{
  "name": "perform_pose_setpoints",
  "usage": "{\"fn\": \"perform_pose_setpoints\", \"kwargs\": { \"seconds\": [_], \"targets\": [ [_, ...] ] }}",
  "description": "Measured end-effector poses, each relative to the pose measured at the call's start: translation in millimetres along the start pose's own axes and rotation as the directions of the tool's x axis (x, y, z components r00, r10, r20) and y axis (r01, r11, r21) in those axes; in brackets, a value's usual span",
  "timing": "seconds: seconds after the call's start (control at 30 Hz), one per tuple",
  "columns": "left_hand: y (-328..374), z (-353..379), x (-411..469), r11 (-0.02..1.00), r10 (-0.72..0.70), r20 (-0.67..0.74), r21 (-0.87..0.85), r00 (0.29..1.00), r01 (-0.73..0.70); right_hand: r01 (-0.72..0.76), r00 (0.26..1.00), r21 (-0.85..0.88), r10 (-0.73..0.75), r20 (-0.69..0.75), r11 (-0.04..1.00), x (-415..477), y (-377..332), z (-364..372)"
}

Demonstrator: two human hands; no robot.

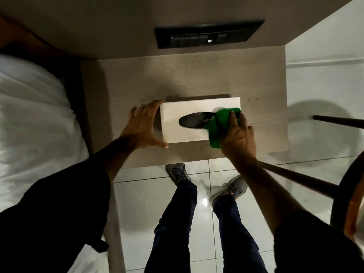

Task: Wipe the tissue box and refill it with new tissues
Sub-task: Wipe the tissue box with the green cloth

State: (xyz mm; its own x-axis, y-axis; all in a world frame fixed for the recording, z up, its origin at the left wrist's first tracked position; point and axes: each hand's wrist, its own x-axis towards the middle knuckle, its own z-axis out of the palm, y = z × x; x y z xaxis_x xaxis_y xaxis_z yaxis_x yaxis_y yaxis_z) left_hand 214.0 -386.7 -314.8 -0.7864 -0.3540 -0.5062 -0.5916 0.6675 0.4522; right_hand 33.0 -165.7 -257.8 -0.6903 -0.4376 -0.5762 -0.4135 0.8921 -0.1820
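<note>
— What does the right hand (237, 134) hold?
— A green cloth (218, 127), bunched under closed fingers and pressed on the right end of the white tissue box (189, 109), beside its dark oval slot (194, 120).

— And the left hand (142, 125)?
— Spread wide, gripping nothing, fingers and thumb bracing the box's left end.

— Where does the box sit?
— Flat on a pale wooden bedside table (137, 81), below a dark switch panel (208, 35), white bedding (33, 115) at left, tiled floor (325, 85) at right.
</note>
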Motion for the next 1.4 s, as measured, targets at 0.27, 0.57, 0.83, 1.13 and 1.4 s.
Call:
{"fn": "perform_pose_setpoints", "kwargs": {
  "seconds": [0.27,0.57,0.83,1.13,1.4],
  "targets": [
    [-1.5,1.0,1.5,1.0,-0.012,0.011,-0.02,1.0,0.012,0.003,0.998,0.163,0.009,-0.068,0.987,1.6,19.3,-2.7],
    [0.5,0.0,0.7,1.0,-0.023,0.011,-0.012,1.0,0.023,-0.27,0.952,0.539,0.305,0.026,0.798,15.5,36.3,-11.3],
    [1.5,1.0,1.1,0.999,-0.03,0.002,0.019,1.0,0.03,-0.323,0.946,0.706,0.225,0.233,0.63,28.0,61.8,-10.9],
    [2.0,1.0,1.6,0.999,-0.026,-0.002,0.026,1.0,0.026,-0.359,0.929,0.864,0.048,0.366,0.354,23.3,95.3,-21.1],
    [5.3,-1.3,0.6,0.999,-0.025,-0.009,0.045,1.0,0.025,-0.421,0.907,0.869,0.094,0.412,0.26,26.9,102.0,-30.6]
  ]
}}
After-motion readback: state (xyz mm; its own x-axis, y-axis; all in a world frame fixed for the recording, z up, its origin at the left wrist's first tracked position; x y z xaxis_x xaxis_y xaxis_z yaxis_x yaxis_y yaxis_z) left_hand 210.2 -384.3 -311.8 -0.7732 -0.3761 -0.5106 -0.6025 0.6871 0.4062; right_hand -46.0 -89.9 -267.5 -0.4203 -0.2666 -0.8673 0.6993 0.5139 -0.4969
